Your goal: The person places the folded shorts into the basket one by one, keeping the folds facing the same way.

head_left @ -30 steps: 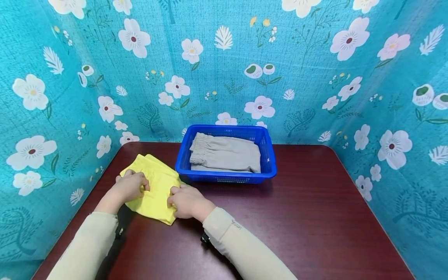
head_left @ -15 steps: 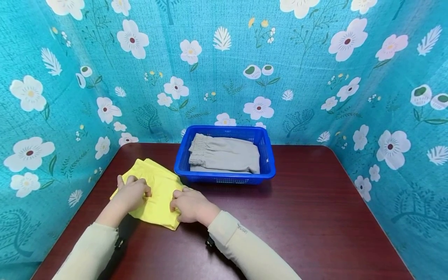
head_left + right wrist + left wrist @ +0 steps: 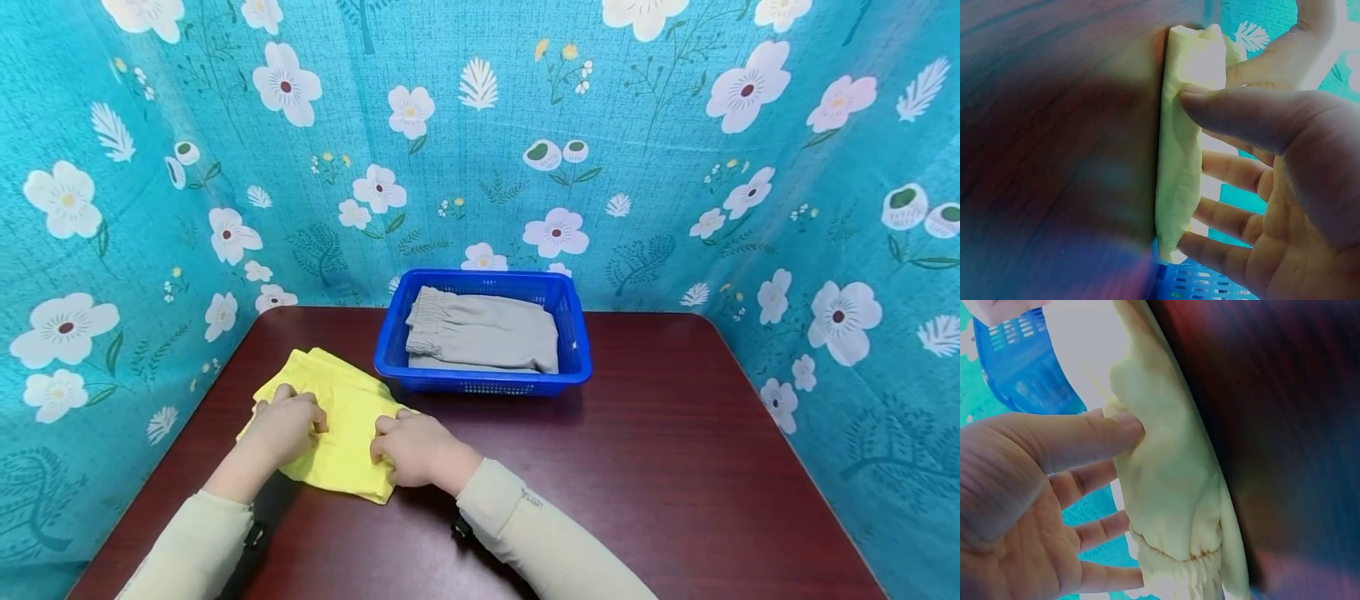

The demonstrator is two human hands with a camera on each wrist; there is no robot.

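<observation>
A folded pair of yellow shorts [image 3: 348,433] lies flat on the table, left of the blue basket. My left hand [image 3: 285,427] grips its left part from above. In the left wrist view, the thumb [image 3: 1119,432] digs into the yellow cloth above a gathered waistband [image 3: 1191,569], with the other fingers spread along the top. At the right edge of the shorts, my right hand [image 3: 416,448] holds the cloth. The right wrist view shows that thumb [image 3: 1200,106] against the folded side and the fingertips along the upper face.
The blue perforated basket [image 3: 487,387] stands at the back middle of the dark red table [image 3: 675,467]. Folded grey trousers [image 3: 495,332] with an elastic waist lie inside it. A turquoise flowered curtain [image 3: 465,200] encloses the back and sides.
Both hands have drawn the yellow shorts towards me and slightly to the right. The blue basket and the grey trousers have stayed in place.
</observation>
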